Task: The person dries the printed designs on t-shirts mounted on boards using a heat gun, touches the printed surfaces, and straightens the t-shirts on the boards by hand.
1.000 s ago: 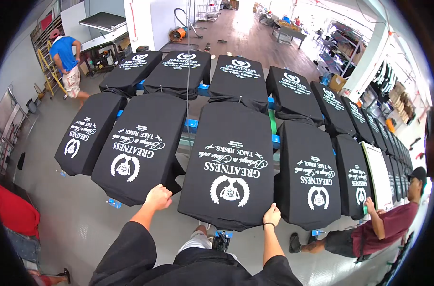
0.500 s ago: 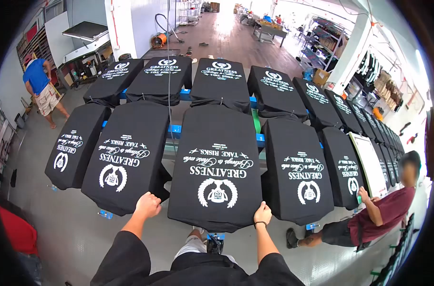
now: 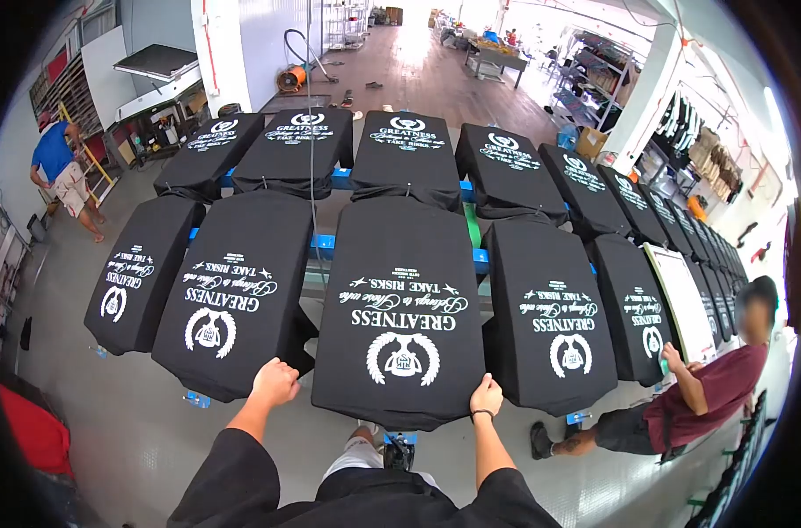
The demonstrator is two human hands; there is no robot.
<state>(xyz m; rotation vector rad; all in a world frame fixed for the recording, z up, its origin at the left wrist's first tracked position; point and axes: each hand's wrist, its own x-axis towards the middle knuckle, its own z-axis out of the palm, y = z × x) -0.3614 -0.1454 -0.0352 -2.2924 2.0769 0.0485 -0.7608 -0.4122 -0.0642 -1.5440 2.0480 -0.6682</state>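
Observation:
A black T-shirt (image 3: 400, 242) with white upside-down lettering and a wreath emblem is stretched over the board in front of me. My right hand (image 3: 485, 395) is closed on the lower right corner of this T-shirt, thumb on top. My left hand (image 3: 277, 381) is curled shut in the gap by the shirt's lower left corner, close to the neighbouring black T-shirt (image 3: 246, 220). Whether cloth is between its fingers is hidden. Another printed T-shirt (image 3: 541, 255) lies on the board to the right.
Far-side boards carry more printed T-shirts (image 3: 409, 163), joined by a blue rail (image 3: 326, 241). A co-worker in maroon (image 3: 726, 387) stands right beside a white-topped frame (image 3: 687, 304). Another person in blue (image 3: 57, 154) is at the left. A cable (image 3: 311, 114) hangs ahead.
The person in blue has bent forward, and a yellow-framed object shows beside them. My view has shifted slightly; both my hands keep nearly the same places.

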